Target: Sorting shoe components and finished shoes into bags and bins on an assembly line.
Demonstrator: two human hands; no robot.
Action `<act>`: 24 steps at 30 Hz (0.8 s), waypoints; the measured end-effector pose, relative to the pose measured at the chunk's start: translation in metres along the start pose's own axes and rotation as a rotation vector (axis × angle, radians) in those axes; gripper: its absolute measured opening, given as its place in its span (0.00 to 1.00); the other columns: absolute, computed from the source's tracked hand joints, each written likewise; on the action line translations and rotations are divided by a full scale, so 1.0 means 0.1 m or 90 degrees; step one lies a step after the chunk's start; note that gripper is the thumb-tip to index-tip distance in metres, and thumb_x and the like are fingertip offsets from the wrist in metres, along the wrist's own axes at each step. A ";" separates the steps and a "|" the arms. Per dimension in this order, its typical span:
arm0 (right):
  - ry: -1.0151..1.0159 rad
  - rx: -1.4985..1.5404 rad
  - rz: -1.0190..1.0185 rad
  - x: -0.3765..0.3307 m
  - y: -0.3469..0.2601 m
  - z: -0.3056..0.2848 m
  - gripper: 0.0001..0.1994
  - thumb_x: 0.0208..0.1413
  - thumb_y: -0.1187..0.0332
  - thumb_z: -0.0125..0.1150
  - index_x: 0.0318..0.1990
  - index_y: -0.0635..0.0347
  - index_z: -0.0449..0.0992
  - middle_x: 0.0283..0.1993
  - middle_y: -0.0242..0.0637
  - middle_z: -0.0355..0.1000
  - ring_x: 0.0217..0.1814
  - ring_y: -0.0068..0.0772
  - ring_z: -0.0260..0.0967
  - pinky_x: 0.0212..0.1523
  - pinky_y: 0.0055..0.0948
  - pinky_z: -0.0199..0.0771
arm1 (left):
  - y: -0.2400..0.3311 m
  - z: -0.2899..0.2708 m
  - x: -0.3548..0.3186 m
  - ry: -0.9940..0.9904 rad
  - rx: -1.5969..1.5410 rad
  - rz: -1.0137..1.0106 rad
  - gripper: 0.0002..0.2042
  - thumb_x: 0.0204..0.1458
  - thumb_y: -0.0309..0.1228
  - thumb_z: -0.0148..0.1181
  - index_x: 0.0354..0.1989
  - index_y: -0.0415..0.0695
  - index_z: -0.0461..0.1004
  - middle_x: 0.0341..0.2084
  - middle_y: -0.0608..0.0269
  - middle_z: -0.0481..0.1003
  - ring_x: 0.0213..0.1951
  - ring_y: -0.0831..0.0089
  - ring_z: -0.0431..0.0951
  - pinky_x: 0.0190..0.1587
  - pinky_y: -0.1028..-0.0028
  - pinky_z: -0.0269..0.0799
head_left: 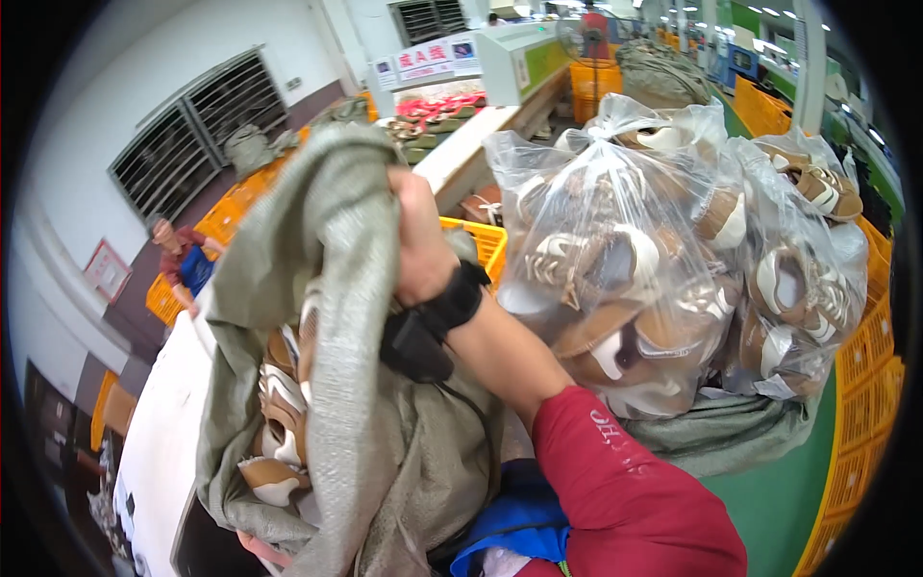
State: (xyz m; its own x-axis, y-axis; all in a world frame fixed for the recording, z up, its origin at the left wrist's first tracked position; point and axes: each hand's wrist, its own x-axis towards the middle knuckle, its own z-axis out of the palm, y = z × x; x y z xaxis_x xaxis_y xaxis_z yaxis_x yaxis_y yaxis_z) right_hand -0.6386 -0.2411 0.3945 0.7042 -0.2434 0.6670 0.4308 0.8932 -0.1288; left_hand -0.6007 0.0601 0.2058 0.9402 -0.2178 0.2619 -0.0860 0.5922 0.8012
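Gripping one sack [336, 288], right hand [423, 240], seemingly.

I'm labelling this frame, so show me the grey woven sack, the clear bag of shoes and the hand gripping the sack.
grey woven sack [351, 240], head view, on its raised edge.
clear bag of shoes [615, 260], head view, on its front.
right hand [421, 240], head view, on its back.

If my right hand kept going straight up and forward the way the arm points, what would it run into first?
The right hand already grips the grey woven sack, so it would push into that sack's bunched top edge first. Beyond it, probably the white table, though depth is hard to judge here.
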 end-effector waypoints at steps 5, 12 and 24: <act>0.144 -0.076 0.062 -1.13 0.26 0.19 0.16 0.52 0.68 0.40 0.40 0.69 0.71 0.38 0.43 0.72 0.37 0.32 0.71 0.43 0.30 0.72 | 0.71 -0.16 -0.78 0.063 0.149 0.084 0.15 0.53 0.35 0.41 0.41 0.37 0.67 0.35 0.53 0.71 0.37 0.64 0.71 0.42 0.67 0.67; 0.410 -0.123 0.144 -2.94 0.41 1.03 0.16 0.50 0.67 0.40 0.41 0.68 0.71 0.36 0.42 0.73 0.33 0.33 0.71 0.38 0.30 0.72 | 1.30 -0.51 -1.94 0.042 0.337 0.024 0.16 0.55 0.36 0.41 0.44 0.36 0.65 0.39 0.51 0.70 0.41 0.62 0.69 0.46 0.66 0.64; 0.611 -0.311 -0.166 -5.35 0.41 2.72 0.23 0.46 0.72 0.41 0.52 0.68 0.64 0.50 0.43 0.68 0.48 0.36 0.68 0.52 0.35 0.66 | 1.88 -0.64 -2.82 -0.176 0.585 -0.035 0.19 0.59 0.38 0.40 0.49 0.33 0.63 0.44 0.48 0.67 0.47 0.59 0.66 0.53 0.63 0.60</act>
State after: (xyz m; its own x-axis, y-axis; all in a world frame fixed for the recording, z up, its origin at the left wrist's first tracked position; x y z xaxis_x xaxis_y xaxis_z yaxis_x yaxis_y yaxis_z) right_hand -1.1512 0.0283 0.2325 0.6135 -0.7831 -0.1021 0.6570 0.5779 -0.4842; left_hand -0.8612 0.2827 0.2475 0.8501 -0.4717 0.2342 -0.3785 -0.2379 0.8945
